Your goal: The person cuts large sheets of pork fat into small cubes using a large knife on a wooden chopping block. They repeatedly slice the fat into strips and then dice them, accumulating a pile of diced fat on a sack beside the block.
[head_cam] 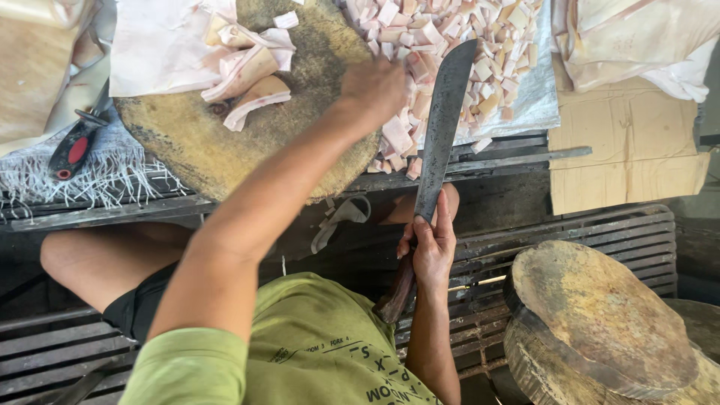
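The right hand (431, 251) is clenched around the dark wooden handle of a long cleaver (442, 127), low by the person's lap, off the near edge of the worktop (480, 161). From that grip the blade runs up and away, crossing the worktop's near edge, its tip lying over the heap of cut pale-pink cubes (450, 45) spread on a white sheet toward the far right part of the worktop.

The left hand (373, 86) reaches out over the right rim of the round wooden chopping block (225, 142), at the left edge of the cube heap and just left of the blade. Its fingers curl down among the pieces; whether this grip holds any cannot be told.

On the block's far side lie several larger uncut strips (251, 71). A red-and-black handled tool (75, 146) rests on frayed white cloth at the worktop's left edge. A second round block (600, 315) sits well apart, low on the right.
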